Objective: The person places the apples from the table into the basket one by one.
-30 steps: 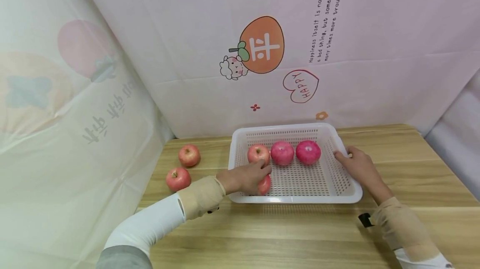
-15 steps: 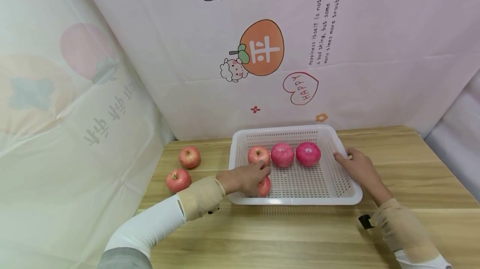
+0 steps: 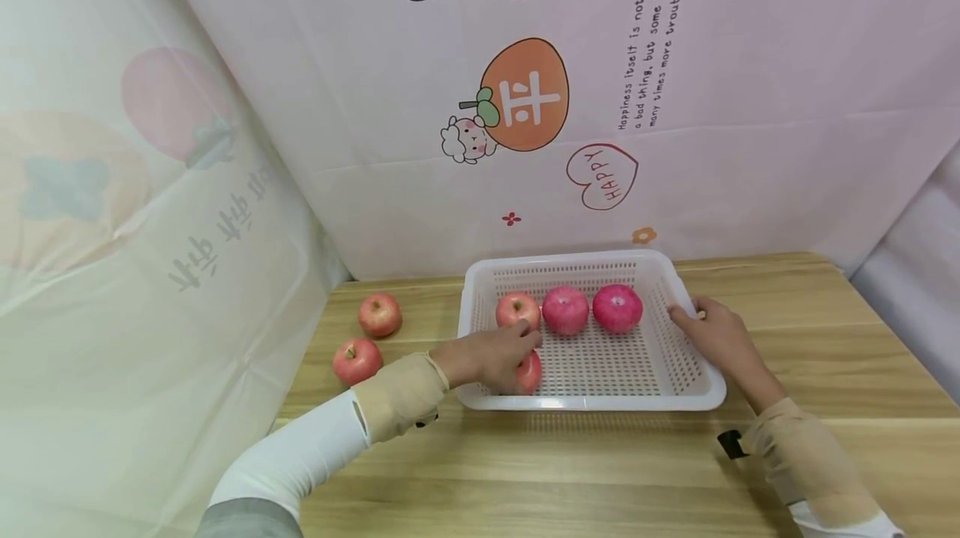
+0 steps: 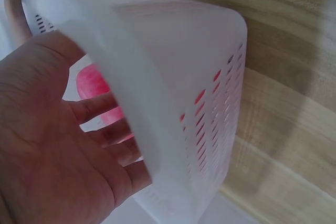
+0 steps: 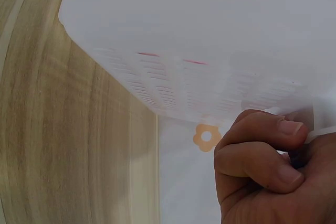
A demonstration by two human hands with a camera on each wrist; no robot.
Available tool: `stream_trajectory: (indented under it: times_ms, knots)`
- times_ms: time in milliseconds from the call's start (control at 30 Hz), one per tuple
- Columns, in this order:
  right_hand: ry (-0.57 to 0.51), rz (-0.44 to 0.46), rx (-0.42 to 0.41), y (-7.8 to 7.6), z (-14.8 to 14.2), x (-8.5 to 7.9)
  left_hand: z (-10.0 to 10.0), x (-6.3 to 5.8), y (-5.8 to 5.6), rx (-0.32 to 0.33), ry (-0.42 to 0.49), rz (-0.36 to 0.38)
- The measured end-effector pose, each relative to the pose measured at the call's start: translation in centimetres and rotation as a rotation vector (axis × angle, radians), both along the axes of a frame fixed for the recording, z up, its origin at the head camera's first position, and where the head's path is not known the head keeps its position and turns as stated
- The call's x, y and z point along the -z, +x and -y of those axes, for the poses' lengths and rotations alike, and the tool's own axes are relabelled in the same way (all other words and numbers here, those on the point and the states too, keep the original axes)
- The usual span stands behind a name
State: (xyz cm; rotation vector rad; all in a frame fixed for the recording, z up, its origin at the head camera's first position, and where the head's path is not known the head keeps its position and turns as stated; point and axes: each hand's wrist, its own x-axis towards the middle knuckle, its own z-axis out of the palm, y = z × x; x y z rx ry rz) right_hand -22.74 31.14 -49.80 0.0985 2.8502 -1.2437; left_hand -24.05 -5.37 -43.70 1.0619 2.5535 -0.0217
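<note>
Printed pinkish cloth point(image 3: 592, 97) behind wood-grain table point(image 3: 585, 471); pale cloth point(image 3: 217, 371) left

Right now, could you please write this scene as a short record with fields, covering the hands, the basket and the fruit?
left hand: reaches into the basket, at the near-left apple; grip unclear
right hand: holds the basket's right rim
back row, left to right: red apple, pink fruit, magenta fruit
fruit visible in basket: four
table: two apples, left of the basket

A wooden table point(image 3: 570, 471) meets a pale cloth point(image 3: 750, 146) printed with orange fruits point(image 3: 555, 117) and a red-outlined heart point(image 3: 602, 176).
</note>
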Motion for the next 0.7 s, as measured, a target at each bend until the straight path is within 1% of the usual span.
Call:
stream_trajectory:
  times_ms: [100,233,500,600,700]
  knots:
    - [-0.006,0.006,0.001,0.0,0.0,0.0,0.1,-0.4,-0.1,-0.004,0.008,0.003]
    - [-0.016,0.009,0.001,0.0,-0.1,0.0,0.2,-0.9,-0.2,0.010,0.009,-0.022]
    - [0.005,-0.001,0.005,0.0,-0.1,-0.1,0.8,-1.8,-0.6,0.017,0.057,-0.056]
    - [0.008,-0.007,0.003,0.0,0.0,-0.1,1.1,-2.0,-0.7,0.005,0.074,-0.055]
    - [0.007,-0.006,0.001,0.0,0.1,-0.2,1.5,-2.3,-0.7,-0.019,0.085,-0.038]
